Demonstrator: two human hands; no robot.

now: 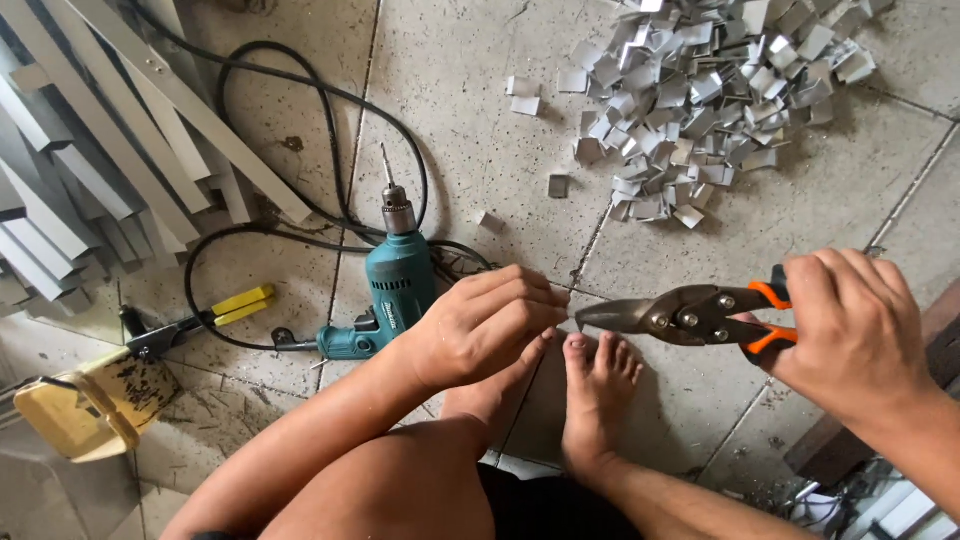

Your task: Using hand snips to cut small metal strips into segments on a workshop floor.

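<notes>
metal strips (120, 150) cut off left, snips' handles (770, 318) hidden

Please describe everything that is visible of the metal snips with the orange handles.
The snips lie roughly level above the tiled floor, their tip pointing left toward the left hand. The blades and head look like dull grey steel with several round bolts; the handles are orange and black. The right hand is wrapped around the handles, hiding most of them. The blades look nearly closed. The tip nearly meets the left fingertips; what they pinch is too small to tell.
</notes>
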